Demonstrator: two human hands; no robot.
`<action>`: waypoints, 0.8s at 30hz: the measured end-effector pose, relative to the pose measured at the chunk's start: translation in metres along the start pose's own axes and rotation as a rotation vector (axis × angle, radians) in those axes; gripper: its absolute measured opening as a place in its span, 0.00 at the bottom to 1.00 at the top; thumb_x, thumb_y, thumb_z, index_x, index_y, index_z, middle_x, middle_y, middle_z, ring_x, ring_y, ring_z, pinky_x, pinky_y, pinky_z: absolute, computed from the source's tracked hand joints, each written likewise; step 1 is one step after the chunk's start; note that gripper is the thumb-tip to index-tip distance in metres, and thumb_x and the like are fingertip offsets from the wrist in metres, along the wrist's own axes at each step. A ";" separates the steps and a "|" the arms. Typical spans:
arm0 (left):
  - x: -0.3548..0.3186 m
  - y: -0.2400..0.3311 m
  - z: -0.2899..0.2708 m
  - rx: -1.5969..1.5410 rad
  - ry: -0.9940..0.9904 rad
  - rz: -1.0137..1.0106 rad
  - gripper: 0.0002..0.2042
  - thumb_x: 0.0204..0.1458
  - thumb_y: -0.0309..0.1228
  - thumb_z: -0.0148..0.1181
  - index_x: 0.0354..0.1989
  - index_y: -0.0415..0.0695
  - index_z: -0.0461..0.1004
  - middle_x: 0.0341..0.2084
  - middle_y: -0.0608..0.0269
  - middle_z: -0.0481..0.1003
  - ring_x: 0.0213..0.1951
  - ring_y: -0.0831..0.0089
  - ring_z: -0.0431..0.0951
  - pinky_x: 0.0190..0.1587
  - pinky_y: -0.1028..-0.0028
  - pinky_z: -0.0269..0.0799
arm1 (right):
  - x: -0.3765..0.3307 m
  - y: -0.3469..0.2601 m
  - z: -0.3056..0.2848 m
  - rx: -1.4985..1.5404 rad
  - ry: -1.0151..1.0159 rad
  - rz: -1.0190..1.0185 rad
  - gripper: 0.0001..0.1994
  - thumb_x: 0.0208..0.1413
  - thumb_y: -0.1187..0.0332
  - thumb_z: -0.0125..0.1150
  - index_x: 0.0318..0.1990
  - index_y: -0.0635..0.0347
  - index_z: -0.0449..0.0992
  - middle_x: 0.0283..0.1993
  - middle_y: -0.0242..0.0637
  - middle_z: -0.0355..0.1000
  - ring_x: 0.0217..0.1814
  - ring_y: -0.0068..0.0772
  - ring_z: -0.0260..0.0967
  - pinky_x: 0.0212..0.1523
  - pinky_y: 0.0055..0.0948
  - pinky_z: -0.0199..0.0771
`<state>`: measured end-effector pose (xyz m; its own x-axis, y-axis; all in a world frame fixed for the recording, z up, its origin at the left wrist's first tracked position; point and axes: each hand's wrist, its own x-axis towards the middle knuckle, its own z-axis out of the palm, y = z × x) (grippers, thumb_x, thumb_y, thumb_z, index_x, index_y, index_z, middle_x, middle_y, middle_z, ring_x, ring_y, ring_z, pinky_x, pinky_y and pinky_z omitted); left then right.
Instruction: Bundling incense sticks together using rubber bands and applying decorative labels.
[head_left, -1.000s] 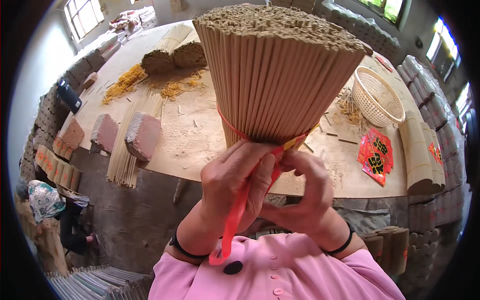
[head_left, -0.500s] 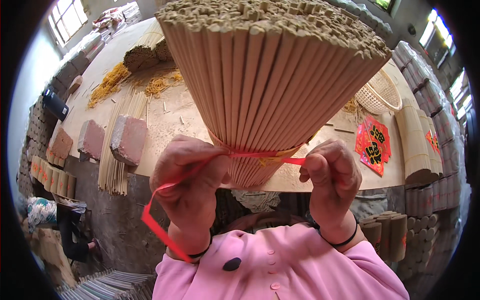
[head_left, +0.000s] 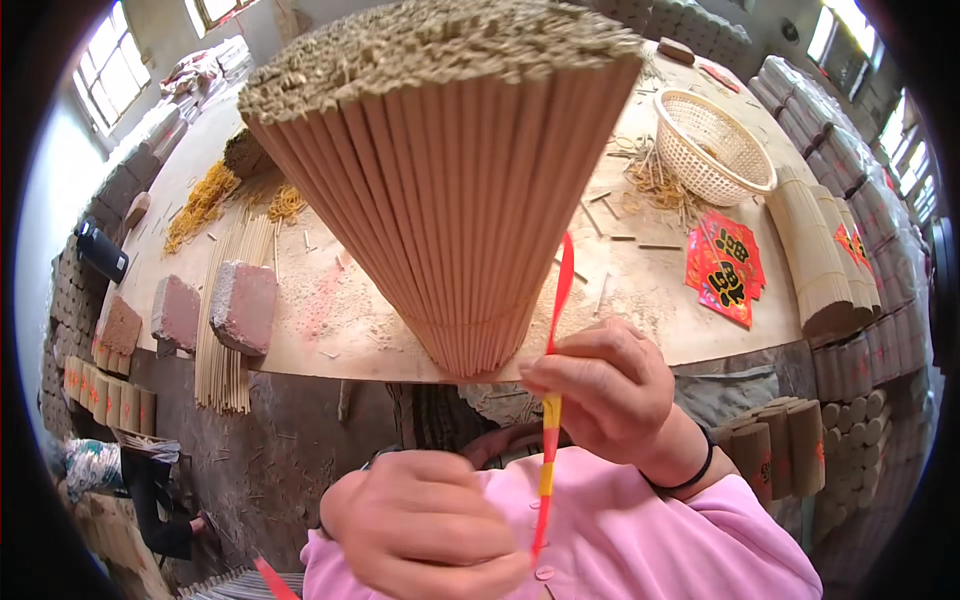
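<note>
Right grip (head_left: 610, 385) pinches a red-and-yellow ribbon (head_left: 550, 440) beside the stick bundle (head_left: 430, 230) on the desk (head_left: 690, 335); left grip (head_left: 430, 525) blurred, its hold unclear.

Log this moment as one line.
right hand: pinching red-yellow ribbon | left hand: curled, blurred, hold unclear | stick bundle: standing on table

Pink top (head_left: 650, 520), round pink buttons (head_left: 544, 573); thin black band (head_left: 707, 462), right wrist.
</note>
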<state>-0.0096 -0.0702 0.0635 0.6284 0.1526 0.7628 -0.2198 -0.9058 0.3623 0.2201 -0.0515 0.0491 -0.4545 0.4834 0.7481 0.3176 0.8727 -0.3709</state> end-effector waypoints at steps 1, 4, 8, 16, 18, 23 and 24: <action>0.002 0.009 -0.001 0.019 0.030 -0.034 0.04 0.46 0.24 0.64 0.31 0.39 0.79 0.29 0.56 0.78 0.23 0.69 0.77 0.25 0.75 0.71 | -0.003 -0.004 -0.007 0.128 -0.048 0.071 0.11 0.49 0.76 0.66 0.41 0.62 0.78 0.34 0.36 0.74 0.30 0.35 0.73 0.29 0.31 0.72; 0.005 0.014 0.020 0.100 0.133 -0.486 0.21 0.48 0.28 0.68 0.51 0.37 0.72 0.38 0.53 0.78 0.31 0.64 0.80 0.32 0.74 0.76 | -0.010 -0.015 -0.028 0.632 -0.319 0.074 0.07 0.53 0.80 0.58 0.39 0.64 0.76 0.36 0.40 0.74 0.36 0.37 0.74 0.38 0.33 0.74; -0.004 0.014 0.038 -0.267 -0.143 -0.830 0.27 0.51 0.27 0.68 0.60 0.39 0.66 0.39 0.57 0.77 0.29 0.75 0.80 0.32 0.76 0.75 | -0.009 -0.008 -0.047 1.368 -0.057 0.485 0.08 0.63 0.73 0.56 0.47 0.66 0.73 0.44 0.43 0.77 0.45 0.36 0.77 0.47 0.33 0.77; -0.045 -0.007 -0.013 0.253 0.847 -0.749 0.50 0.43 0.41 0.76 0.70 0.34 0.50 0.62 0.44 0.64 0.57 0.61 0.72 0.55 0.67 0.70 | 0.081 0.202 -0.112 0.077 0.341 0.649 0.16 0.62 0.69 0.57 0.54 0.68 0.71 0.44 0.41 0.78 0.43 0.29 0.77 0.43 0.28 0.78; -0.051 -0.031 -0.019 0.346 0.643 -0.765 0.59 0.37 0.44 0.79 0.73 0.37 0.44 0.65 0.41 0.59 0.64 0.55 0.64 0.64 0.61 0.62 | 0.081 0.238 -0.125 -0.617 0.064 0.647 0.21 0.60 0.69 0.58 0.59 0.70 0.67 0.41 0.42 0.79 0.39 0.28 0.78 0.39 0.29 0.77; -0.050 -0.078 -0.019 0.063 0.501 -0.667 0.74 0.26 0.43 0.85 0.74 0.41 0.26 0.68 0.38 0.54 0.70 0.53 0.55 0.69 0.58 0.52 | 0.035 0.203 -0.072 0.147 0.161 0.507 0.33 0.60 0.52 0.51 0.66 0.65 0.57 0.57 0.40 0.65 0.56 0.32 0.63 0.55 0.37 0.61; -0.047 -0.084 -0.020 0.085 0.496 -0.645 0.75 0.24 0.43 0.85 0.74 0.41 0.25 0.68 0.39 0.55 0.69 0.53 0.56 0.69 0.59 0.52 | 0.023 0.180 -0.047 0.478 0.162 0.476 0.35 0.60 0.47 0.49 0.67 0.64 0.55 0.61 0.39 0.61 0.61 0.34 0.59 0.60 0.39 0.58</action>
<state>-0.0356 0.0064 0.0085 0.2045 0.7933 0.5734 0.1424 -0.6037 0.7844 0.3063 0.1131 0.0254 -0.2153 0.8370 0.5030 0.0334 0.5211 -0.8528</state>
